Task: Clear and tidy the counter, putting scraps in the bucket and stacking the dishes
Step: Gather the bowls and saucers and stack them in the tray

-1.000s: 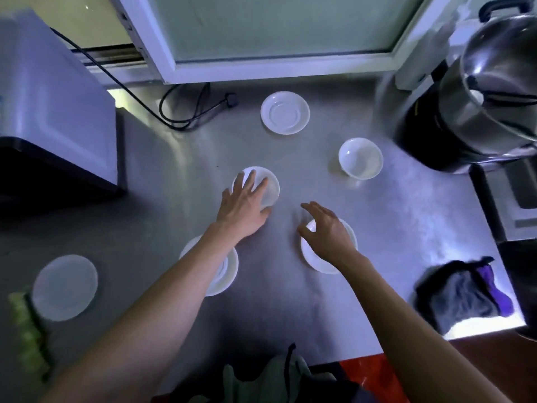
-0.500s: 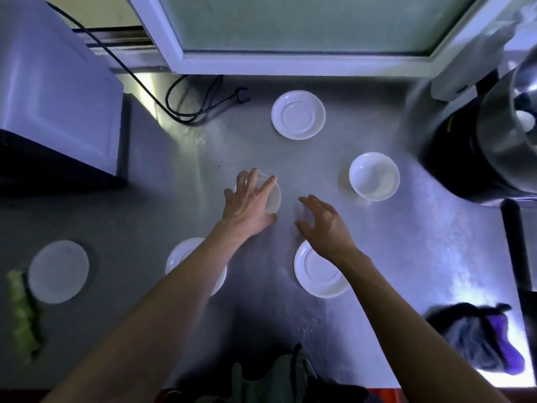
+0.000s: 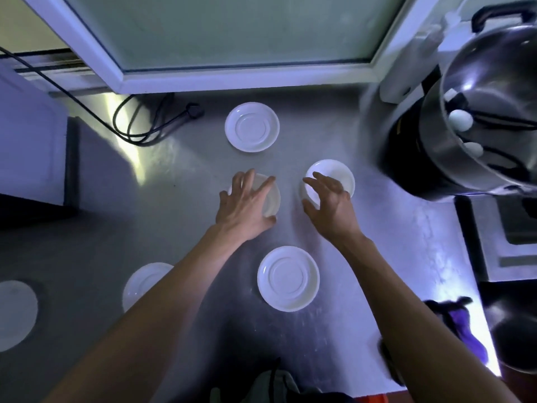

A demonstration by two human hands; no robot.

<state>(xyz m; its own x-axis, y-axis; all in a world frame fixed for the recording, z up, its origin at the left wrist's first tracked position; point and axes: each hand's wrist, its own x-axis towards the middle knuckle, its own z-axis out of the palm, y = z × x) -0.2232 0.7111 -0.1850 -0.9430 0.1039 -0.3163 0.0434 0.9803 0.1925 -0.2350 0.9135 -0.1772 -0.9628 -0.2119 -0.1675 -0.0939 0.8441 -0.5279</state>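
I have my left hand (image 3: pixel 247 207) spread over the top of a small white bowl (image 3: pixel 268 199) near the middle of the desk (image 3: pixel 174 216), fingers splayed across the rim and the thumb curled against its near side, so I judge it a light clasp rather than a firm hold. My right hand (image 3: pixel 329 205) hovers over a second bowl (image 3: pixel 341 177) just to the right, fingers curved and parted; I cannot tell whether they touch it yet. If I lift the left bowl by such a shallow top grip, it may slip and drop onto the steel desk, or knock the second bowl, since the two sit close together. Setting one bowl into the other too hard could chip a rim. Just beneath my wrists lies a saucer (image 3: pixel 288 278), and a careless pull back could catch it with a forearm. Another saucer (image 3: pixel 252 127) sits farther back, one (image 3: pixel 142 282) is half hidden under my left forearm, and a flat lid or plate (image 3: pixel 16 314) lies at the far left. A big steel pot (image 3: pixel 491 117) stands to the right, a cable (image 3: pixel 145 123) coils at the back, and a dark cloth (image 3: pixel 462 324) lies near the desk edge. I see no bucket.
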